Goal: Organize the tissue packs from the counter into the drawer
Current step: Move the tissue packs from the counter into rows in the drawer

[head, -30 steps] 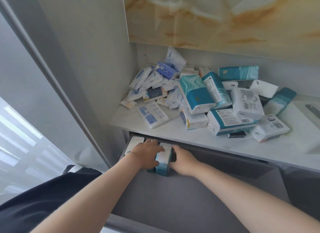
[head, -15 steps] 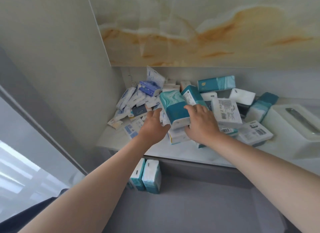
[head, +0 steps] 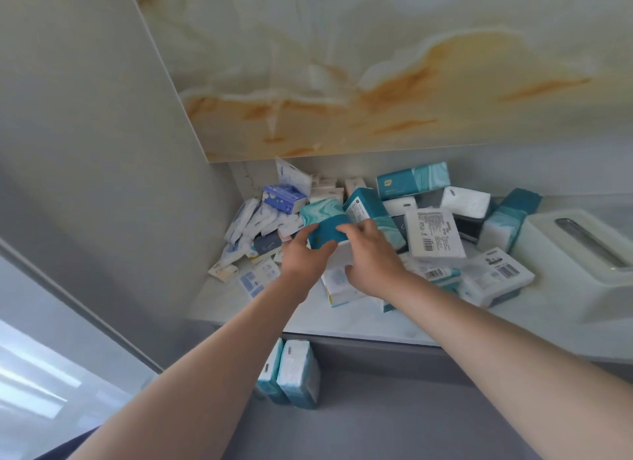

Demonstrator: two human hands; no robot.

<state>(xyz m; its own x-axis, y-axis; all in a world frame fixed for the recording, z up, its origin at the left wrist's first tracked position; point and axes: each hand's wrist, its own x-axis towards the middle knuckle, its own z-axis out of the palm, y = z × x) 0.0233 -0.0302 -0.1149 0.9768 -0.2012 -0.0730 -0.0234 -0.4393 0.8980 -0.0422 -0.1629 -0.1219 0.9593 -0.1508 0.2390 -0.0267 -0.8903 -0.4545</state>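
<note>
Two bare forearms rising from the bottom of the frame, left hand (head: pixel 305 254), right hand (head: pixel 373 258), dark navy clothing (head: pixel 65 451) at lower left edge

Teal-and-white marbled tissue pack (head: pixel 323 216) that I grip in my left hand (head: pixel 303 259) and right hand (head: pixel 373 259), white barcode pack (head: pixel 433 232) printed in black, small purple-blue pack (head: pixel 282 197), two teal-and-white drawer packs (head: pixel 296 374), grey drawer (head: pixel 411 425), white counter (head: pixel 359 322), cream wall panel (head: pixel 376 66) veined with amber.
</note>
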